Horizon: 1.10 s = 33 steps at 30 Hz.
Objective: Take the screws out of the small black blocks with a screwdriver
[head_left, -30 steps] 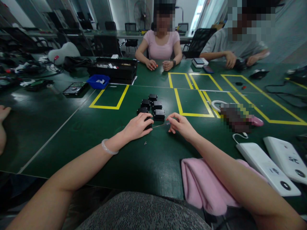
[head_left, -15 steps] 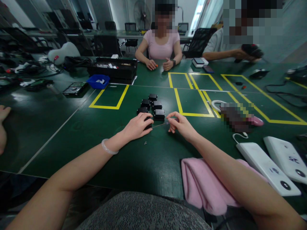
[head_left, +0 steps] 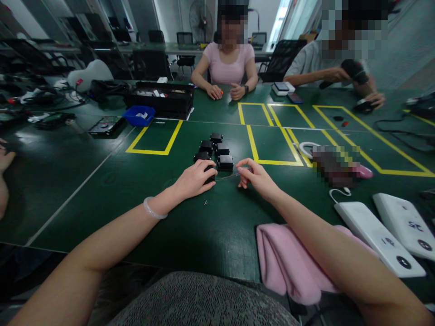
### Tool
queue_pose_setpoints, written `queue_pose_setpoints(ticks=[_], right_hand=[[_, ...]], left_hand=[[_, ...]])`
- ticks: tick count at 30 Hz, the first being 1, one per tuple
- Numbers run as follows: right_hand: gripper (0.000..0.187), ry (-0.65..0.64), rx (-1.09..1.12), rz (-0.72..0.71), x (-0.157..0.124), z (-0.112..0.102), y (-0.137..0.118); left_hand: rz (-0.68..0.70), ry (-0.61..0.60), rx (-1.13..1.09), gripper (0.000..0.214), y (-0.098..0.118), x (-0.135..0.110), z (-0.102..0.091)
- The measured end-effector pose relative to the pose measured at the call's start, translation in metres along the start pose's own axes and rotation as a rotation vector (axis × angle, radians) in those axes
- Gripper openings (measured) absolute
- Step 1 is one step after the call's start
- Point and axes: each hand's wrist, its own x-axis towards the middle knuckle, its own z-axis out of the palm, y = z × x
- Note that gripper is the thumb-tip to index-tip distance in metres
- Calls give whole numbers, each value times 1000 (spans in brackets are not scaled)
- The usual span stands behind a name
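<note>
The left hand (head_left: 193,179) curls its fingers over a small black box (head_left: 211,178) on the tabletop (head_left: 220,235). At its three o'clock, the right hand's (head_left: 254,176) fingers pinch a thin screwdriver (head_left: 225,177). Five similar boxes (head_left: 225,161) cluster around twelve; tiny screws (head_left: 205,203) lie at six.

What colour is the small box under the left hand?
The box is black; it shows best in the head view, partly covered by the left hand.

1 black box (head_left: 211,178): partly hidden | thin shaft (head_left: 225,177): slanted | screws (head_left: 205,203): near box
</note>
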Motion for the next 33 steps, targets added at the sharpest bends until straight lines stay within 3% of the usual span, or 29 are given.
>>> queue_pose_setpoints(ticks=[33], right_hand=[[29, -2, 6, -7, 0, -1, 1]], left_hand=[[-3, -8, -5, 21, 0, 0, -1]])
